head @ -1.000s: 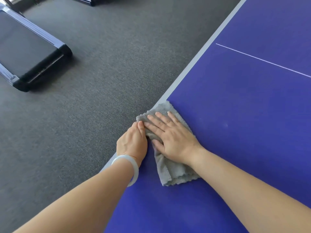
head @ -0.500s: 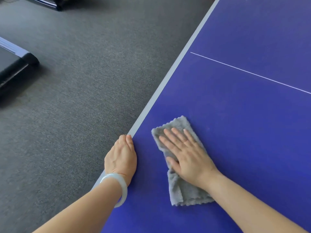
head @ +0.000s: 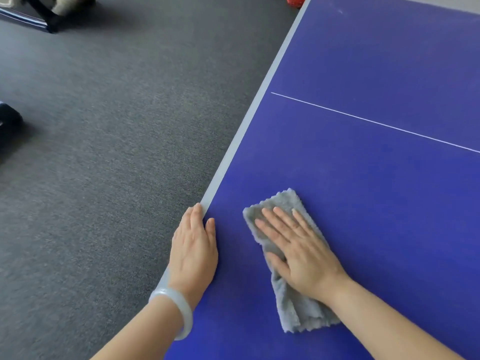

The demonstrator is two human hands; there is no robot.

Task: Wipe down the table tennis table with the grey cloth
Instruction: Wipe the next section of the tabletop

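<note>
Both hands flat, left hand (head: 194, 249) fingers together, right hand (head: 298, 252) splayed

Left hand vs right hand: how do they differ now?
The right hand lies flat on the cloth; the left hand touches no cloth and rests at the table edge. The right hand's fingers are spread; the left hand's lie close together. The left wrist wears a pale bangle; the right wrist is bare. Both hands are open, palm down.

bangle (head: 183, 304): on left wrist, single, pale whitish-green, smooth, rounded, glossy, slightly translucent
left hand (head: 193, 253): bare, short plain nails
right hand (head: 301, 255): bare, short plain nails
forearms: both bare to the frame edge
</note>
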